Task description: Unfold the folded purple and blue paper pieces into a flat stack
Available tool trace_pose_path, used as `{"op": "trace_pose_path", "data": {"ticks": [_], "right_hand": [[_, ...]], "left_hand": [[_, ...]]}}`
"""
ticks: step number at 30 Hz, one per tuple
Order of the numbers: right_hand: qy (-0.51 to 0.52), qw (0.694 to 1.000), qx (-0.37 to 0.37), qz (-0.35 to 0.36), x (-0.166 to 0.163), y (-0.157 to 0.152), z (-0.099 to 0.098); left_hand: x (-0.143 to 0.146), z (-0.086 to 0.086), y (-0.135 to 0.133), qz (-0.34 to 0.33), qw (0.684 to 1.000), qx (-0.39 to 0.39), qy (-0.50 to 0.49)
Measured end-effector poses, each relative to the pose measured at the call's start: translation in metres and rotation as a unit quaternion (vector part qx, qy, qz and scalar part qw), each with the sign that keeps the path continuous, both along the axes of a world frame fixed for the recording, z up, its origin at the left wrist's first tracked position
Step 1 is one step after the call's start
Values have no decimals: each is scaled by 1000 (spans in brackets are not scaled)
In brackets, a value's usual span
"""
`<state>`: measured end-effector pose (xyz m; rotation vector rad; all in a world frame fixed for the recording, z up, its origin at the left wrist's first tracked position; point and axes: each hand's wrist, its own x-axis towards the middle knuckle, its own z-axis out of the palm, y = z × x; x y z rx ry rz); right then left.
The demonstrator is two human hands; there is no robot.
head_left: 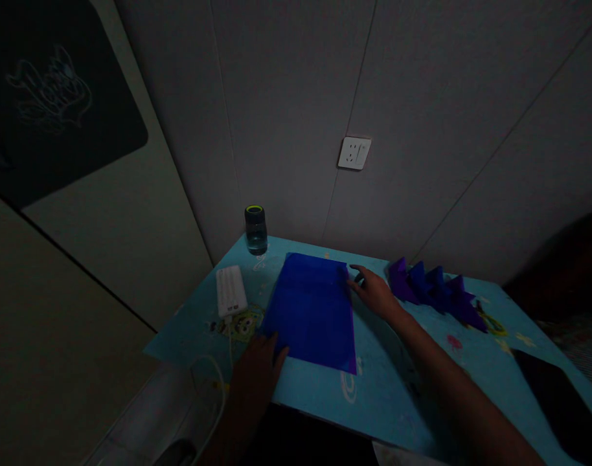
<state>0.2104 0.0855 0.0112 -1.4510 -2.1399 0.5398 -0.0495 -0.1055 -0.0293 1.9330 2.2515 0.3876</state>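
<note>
A blue sheet of paper (313,310) lies flat on the table, with a thin purple strip showing along its right edge. My left hand (258,366) rests at the sheet's lower left corner, its thumb and fingers apart and touching the paper. Beside the upper right edge is my right hand (374,292), fingers spread and slightly bent, the tips at the paper's border. Neither hand appears to grip anything. Farther right stands a row of folded blue and purple paper shapes (434,288).
The light blue patterned table (383,362) meets a grey wall with a socket (354,153). A water bottle (256,230) stands at the back left, near a white power bank (230,291) with a cable. A dark flat object (558,395) lies at the right.
</note>
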Motion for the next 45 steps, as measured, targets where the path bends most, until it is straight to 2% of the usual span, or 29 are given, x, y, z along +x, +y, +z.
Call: {"op": "trace_pose_path", "data": {"ticks": [3, 5, 9, 12, 14, 18, 20, 25, 28, 31, 35, 37, 39, 42, 45], "right_hand": [[-8, 998, -54, 39, 17, -61, 2], [8, 989, -120, 81, 24, -96, 3], [19, 985, -158, 62, 27, -135, 5], [34, 984, -171, 48, 23, -146, 3], [50, 984, -167, 39, 20, -149, 0], [98, 978, -180, 39, 10, -151, -3], [124, 973, -191, 31, 5, -149, -4], [150, 967, -203, 19, -11, -144, -11], [118, 966, -230, 13, -17, -145, -18], [-9, 981, -194, 16, -21, -149, -15], [-212, 973, -88, 32, -32, -129, 12], [-213, 975, -9, 54, -48, -100, 26], [-199, 976, 32, 76, -73, -62, 31], [-185, 971, 67, 133, -120, -5, 18], [-180, 967, 78, 161, -156, 31, -11]], "left_hand": [[1, 6, -3, -9, 999, -12, 37], [3, 13, -4, -15, 998, 2, 57], [13, 30, 2, -77, 989, 98, 75], [19, 32, 16, -160, 973, 149, 76], [20, 24, 25, -185, 967, 158, 74], [15, -1, 32, -176, 973, 141, 53], [13, -7, 31, -176, 974, 135, 43], [11, -3, 29, -178, 976, 117, 35], [11, -1, 29, -174, 978, 114, 23], [11, -3, 29, -169, 978, 120, 11], [12, -3, 27, -163, 977, 135, -1], [13, -2, 25, -160, 977, 139, -5], [14, -1, 25, -155, 978, 138, -10], [14, 0, 24, -152, 979, 133, -17], [13, -1, 23, -147, 980, 135, -22]]}}
